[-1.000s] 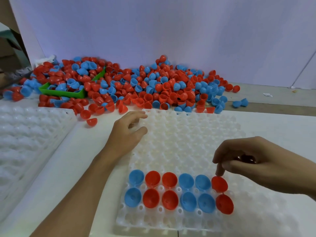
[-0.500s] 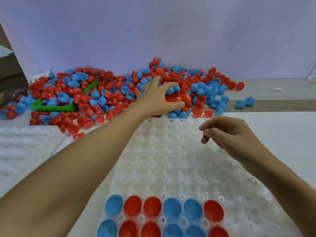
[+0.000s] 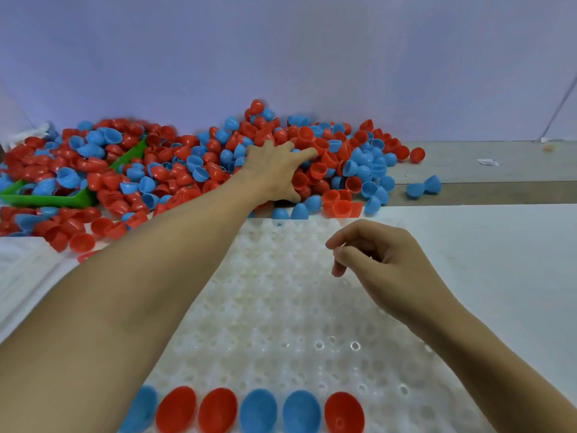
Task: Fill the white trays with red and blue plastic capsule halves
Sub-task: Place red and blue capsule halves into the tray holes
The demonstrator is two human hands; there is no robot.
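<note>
My left hand (image 3: 274, 170) is stretched out into the heap of capsule halves (image 3: 312, 157), palm down, fingers spread and dug in among the red and blue shells. I cannot tell whether any of them is actually caught under the fingers yet; it reads as a loose, splayed hand raking for a pick. I judge it is placed there because the heap is the only stock, lying just past the far edge of the white tray (image 3: 281, 307).

My right hand (image 3: 377, 260) hangs nearer to me, above the tray's far rows, fingers curled loosely inward with the tips close to the thumb. Whether it pinches anything is not clear; I see no colour between the fingers. It seems parked over vacant pockets, ready to take or seat the next piece.

Nearer to me than both hands, a row of six halves (image 3: 259, 410) sits in pockets: blue, red, red, blue, blue, red. Each lies with its open mouth turned up, dome down in its pocket, so its axis stands roughly upright. The loose halves in the heap point every way, some dome up, some showing their hollows.

To the left of my left arm a green bin (image 3: 62, 198) lies half buried in halves, and another white tray (image 3: 25, 276) rests on the worktop (image 3: 499, 260).
</note>
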